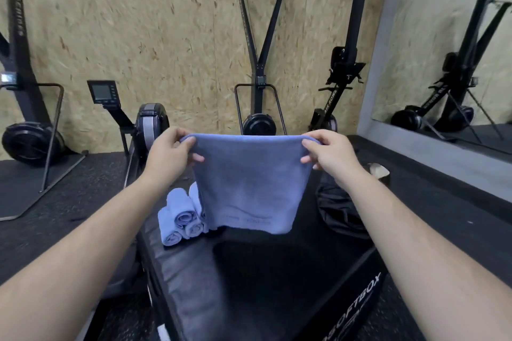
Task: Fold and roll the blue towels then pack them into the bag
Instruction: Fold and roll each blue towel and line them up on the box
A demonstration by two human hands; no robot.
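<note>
The left hand and the right hand are each pinching a top corner of a blue towel between thumb and fingers, holding it stretched and hanging in the air over a black soft box. At the towel's 8 o'clock, four rolled blue towels are lying together on the box. At its 4 o'clock, a black bag is sitting crumpled on the box.
</note>
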